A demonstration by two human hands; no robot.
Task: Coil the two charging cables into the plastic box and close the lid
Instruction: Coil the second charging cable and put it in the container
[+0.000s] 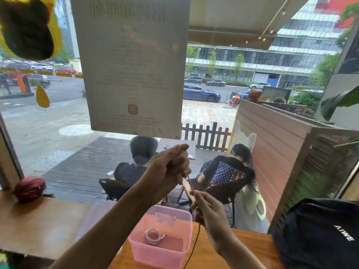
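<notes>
Both forearms rise from the bottom edge, crossing above a wooden desk (pixel 242 247) set against a window.

At 9 o'clock a red rounded object (pixel 30 188) sits on a lighter tabletop.

Going right, the left hand (pixel 171 166) is raised near the centre of the view, fingers curled into a closed grip. A short pale piece comes out of the bottom of that fist toward the other hand; what it is cannot be told.

Below, at 6 o'clock, stands the pink plastic box (pixel 165 251), open, with no lid on it. On its floor lies the white cable (pixel 154 235), already wound into a small loop, its plug end pointing toward 3 o'clock.

Just right of the box, at about 5 o'clock, the right hand (pixel 208 209) is held lower than the left, fingers pinched shut around the dark cable (pixel 194 243). That cable hangs from the hand, runs down past the right wall of the box and leaves the view at the bottom edge.

At 4 o'clock a black bag (pixel 318 233) with white lettering rests on the desk, well apart from the box.

Behind the glass, two people sit on a deck with their backs turned, under a large paper sheet (pixel 132 65) stuck to the window.
</notes>
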